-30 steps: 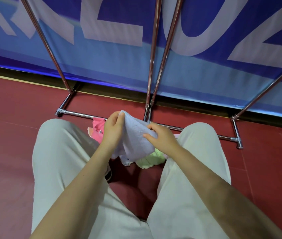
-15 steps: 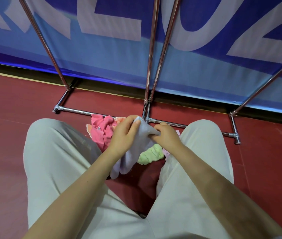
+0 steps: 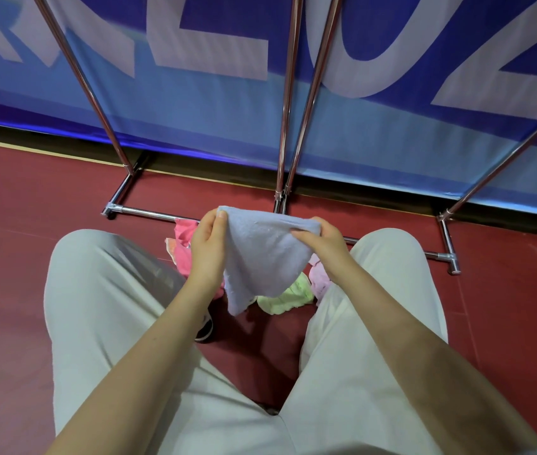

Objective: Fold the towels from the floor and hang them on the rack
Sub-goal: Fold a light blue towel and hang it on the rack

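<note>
A: Where is the towel right now?

B: The pale blue towel (image 3: 262, 257) is held up between the knees, above the red floor (image 3: 31, 224). The left hand (image 3: 208, 251) pinches its top left corner between thumb and fingers; the right hand (image 3: 324, 244) pinches the top right corner the same way. The cloth hangs in a rough triangle, its lowest tip pointing down to the left.

A: And the others?

B: On the floor under it: a pink towel (image 3: 183, 244) beside the left hand, a light green towel (image 3: 288, 298) below the blue one, and a paler pink towel (image 3: 319, 277) against the right trouser leg (image 3: 385, 290), mostly hidden, so its shape is hard to judge.

A: The rack?

B: The chrome rack (image 3: 285, 110) stands just beyond the pile, its base bar on the floor, poles rising before a blue banner (image 3: 195, 110).
</note>
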### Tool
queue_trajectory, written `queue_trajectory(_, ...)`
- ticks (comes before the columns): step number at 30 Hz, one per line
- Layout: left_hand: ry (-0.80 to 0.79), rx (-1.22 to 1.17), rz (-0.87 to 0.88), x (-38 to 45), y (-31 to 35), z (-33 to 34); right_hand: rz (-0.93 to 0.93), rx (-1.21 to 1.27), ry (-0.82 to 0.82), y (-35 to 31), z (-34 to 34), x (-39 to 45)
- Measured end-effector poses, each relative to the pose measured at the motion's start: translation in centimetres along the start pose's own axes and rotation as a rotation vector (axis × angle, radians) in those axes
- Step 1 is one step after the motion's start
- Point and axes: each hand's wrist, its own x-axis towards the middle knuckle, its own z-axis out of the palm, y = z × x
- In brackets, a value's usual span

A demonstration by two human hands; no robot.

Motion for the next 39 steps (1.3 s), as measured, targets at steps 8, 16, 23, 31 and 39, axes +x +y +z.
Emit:
queue_trajectory(8,0.037,-0.065,-0.058,0.5,0.0,0.4,-0.060,0.155,0.182,-0.8,-0.1,-0.1)
queue_trajectory(16,0.139,0.018,-0.050,1.3,0.0,0.9,-0.182,-0.054,0.325,-0.9,1.0,0.2)
queue_trajectory(23,0.241,0.211,-0.151,1.8,-0.6,1.2,-0.211,-0.356,0.380,-0.3,2.0,0.3)
queue_trajectory(31,0.195,-0.077,-0.501,1.6,-1.2,2.9,0.088,-0.249,0.307,0.0,2.8,1.0)
queue_trajectory(39,0.079,0.006,-0.338,0.4,-0.7,5.6,-0.012,-0.031,0.158,-0.5,4.5,-0.3)
